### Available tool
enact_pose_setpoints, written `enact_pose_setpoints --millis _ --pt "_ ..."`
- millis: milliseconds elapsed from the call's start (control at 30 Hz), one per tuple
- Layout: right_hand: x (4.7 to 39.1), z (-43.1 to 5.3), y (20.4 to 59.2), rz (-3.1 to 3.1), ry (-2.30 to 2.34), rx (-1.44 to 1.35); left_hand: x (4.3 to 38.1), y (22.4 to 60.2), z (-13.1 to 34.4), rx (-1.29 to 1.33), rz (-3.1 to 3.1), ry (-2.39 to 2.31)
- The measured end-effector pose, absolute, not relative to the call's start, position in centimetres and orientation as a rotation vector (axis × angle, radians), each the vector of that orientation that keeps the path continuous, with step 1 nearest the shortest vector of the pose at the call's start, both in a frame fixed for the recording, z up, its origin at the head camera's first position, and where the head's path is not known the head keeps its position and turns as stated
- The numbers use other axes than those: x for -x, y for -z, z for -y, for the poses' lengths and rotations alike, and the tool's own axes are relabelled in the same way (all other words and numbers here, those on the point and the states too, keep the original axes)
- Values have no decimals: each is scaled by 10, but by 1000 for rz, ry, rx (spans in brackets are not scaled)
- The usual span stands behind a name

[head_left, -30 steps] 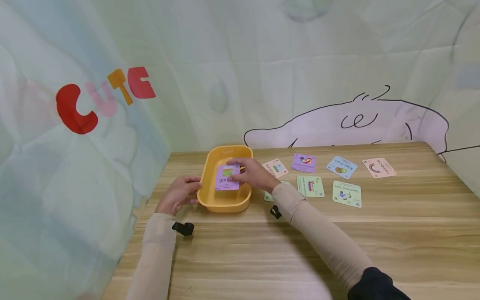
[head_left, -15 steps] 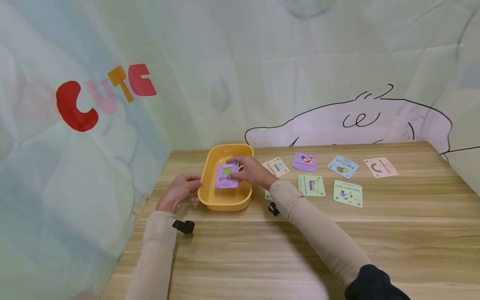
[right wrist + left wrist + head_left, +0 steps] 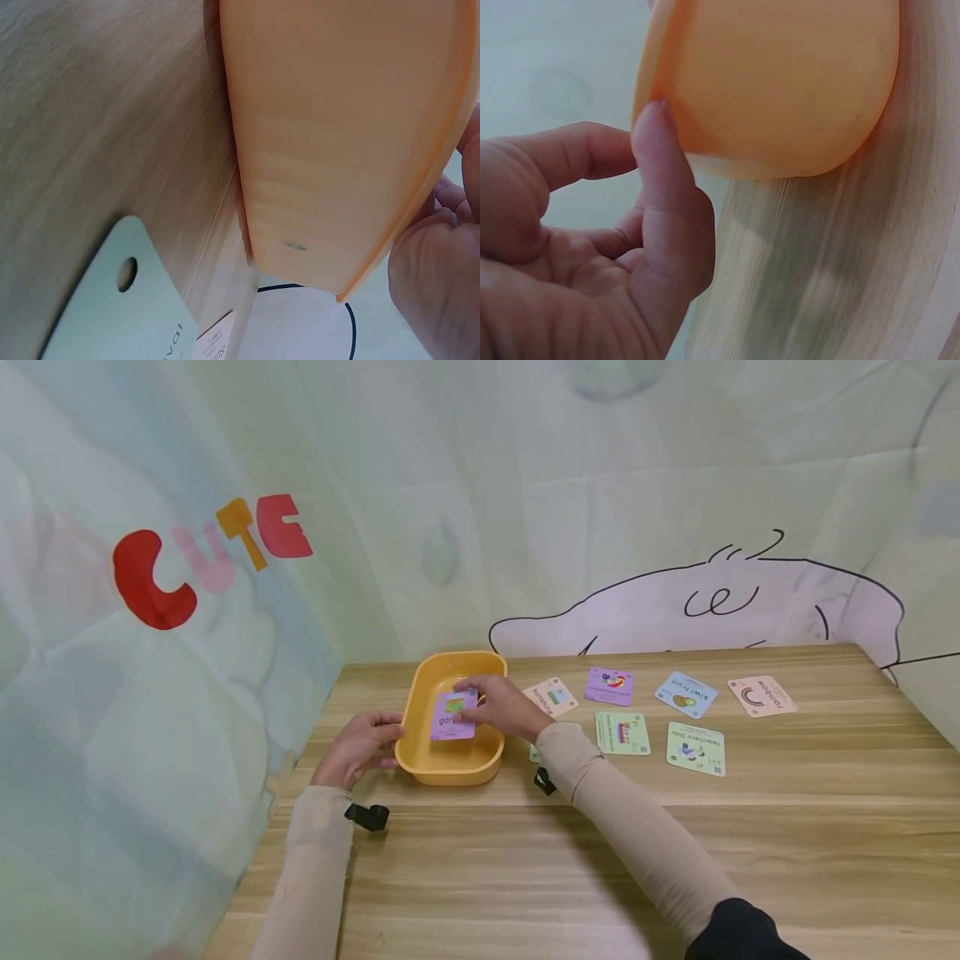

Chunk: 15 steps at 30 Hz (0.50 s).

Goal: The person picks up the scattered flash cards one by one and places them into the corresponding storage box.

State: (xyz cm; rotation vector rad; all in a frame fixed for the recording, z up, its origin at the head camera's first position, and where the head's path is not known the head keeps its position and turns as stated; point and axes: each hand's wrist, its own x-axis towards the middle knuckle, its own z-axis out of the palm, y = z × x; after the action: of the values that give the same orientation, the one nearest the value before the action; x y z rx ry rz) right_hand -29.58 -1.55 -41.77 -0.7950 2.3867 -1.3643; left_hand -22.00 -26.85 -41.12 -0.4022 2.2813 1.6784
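A yellow plastic tray (image 3: pixel 450 776) with rounded corners stands at the left rear of the table. My left hand (image 3: pixel 362 747) pinches its left rim; in the left wrist view the thumb (image 3: pixel 662 142) lies against the tray's wall. Over the tray's inside, my right hand (image 3: pixel 504 703) holds a purple card (image 3: pixel 444 729) by its right side. The letters "gar" show on it, and my fingers cover the rest of the word. In the right wrist view the right hand (image 3: pixel 439 262) is partly visible beyond the tray's outer wall (image 3: pixel 322 172).
Several word cards lie right of the tray: sunshine (image 3: pixel 553 695), a purple one (image 3: pixel 608 686), kiwi fruit (image 3: pixel 686 695), rainbow (image 3: pixel 762 695), a green boat card (image 3: pixel 622 733) and Teachers' Day (image 3: pixel 695 749). Another green card (image 3: pixel 536 753) is partly under my right wrist. Printed curtains hang behind.
The purple card has turned very slightly in my right hand. Both hands, the tray and the cards on the table stay in nearly the same places.
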Motion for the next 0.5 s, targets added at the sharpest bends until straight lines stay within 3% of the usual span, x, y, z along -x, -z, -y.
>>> enact_pose_setpoints --millis 500 --pt "297 18 418 -2415 1331 769 220 412 269 410 -2281 -1680"
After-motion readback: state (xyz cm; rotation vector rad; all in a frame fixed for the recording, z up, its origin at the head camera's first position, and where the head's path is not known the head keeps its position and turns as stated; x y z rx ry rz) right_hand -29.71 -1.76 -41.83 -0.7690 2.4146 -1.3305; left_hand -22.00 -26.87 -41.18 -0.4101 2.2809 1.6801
